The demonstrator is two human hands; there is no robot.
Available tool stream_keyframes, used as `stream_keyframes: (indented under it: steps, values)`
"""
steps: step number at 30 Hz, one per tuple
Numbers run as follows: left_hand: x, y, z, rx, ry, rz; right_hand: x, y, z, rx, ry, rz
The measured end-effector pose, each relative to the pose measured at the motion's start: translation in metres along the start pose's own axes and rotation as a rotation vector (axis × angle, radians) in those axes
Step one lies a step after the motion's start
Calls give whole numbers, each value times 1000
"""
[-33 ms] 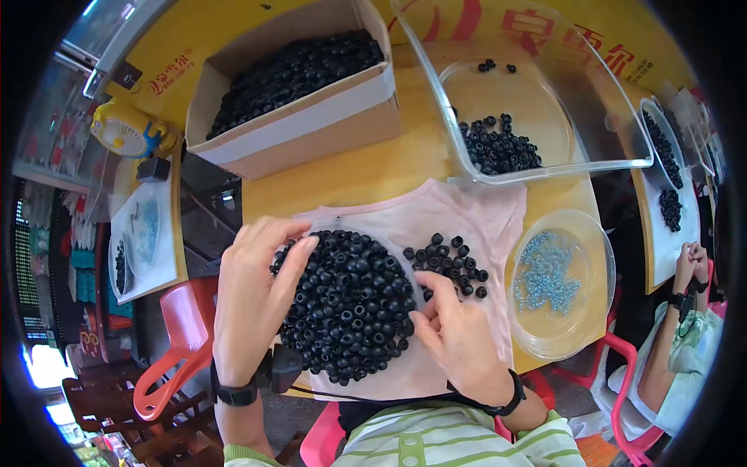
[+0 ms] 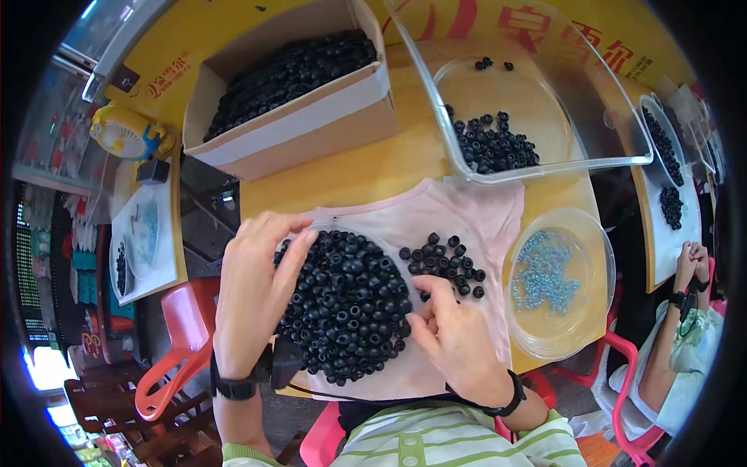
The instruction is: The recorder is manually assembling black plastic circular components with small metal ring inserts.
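A big heap of small black rings [image 2: 346,303] lies on a pink cloth [image 2: 482,218] spread over a yellow table [image 2: 389,163]. My left hand [image 2: 253,296] rests flat on the heap's left side, fingers spread. My right hand [image 2: 451,335] sits at the heap's right edge, fingertips pinched among the rings; whether it holds one is too small to tell. A smaller cluster of black rings [image 2: 443,263] lies on the cloth just beyond my right hand.
A cardboard box [image 2: 311,117] full of black rings stands far left. A clear plastic tub [image 2: 545,163] holds more rings. A round clear dish [image 2: 591,257] holds pale blue pieces. Another person's hands [image 2: 689,261] work at right. Red stools stand below.
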State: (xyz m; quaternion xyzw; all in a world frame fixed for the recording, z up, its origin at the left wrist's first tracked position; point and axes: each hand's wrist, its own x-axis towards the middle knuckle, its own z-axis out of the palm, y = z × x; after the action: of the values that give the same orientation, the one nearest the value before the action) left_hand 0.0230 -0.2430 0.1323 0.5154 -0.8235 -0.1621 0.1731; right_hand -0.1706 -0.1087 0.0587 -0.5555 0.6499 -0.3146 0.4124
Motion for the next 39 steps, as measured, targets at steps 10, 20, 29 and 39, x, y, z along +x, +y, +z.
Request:
stream_keyframes:
  steps: [10, 20, 29, 39]
  values:
    - [70, -7, 46, 357, -367, -200, -16, -4, -14, 0, -76, -126]
    - [98, -46, 58, 282, -694, -229, -44, 10, -28, -9, -71, -60]
    - [68, 4, 38, 64, -88, -57, -89, 33, -53, -30, 28, -29]
    - [-118, 111, 109, 53, -229, 366, -122, 39, -58, 19, 124, -91]
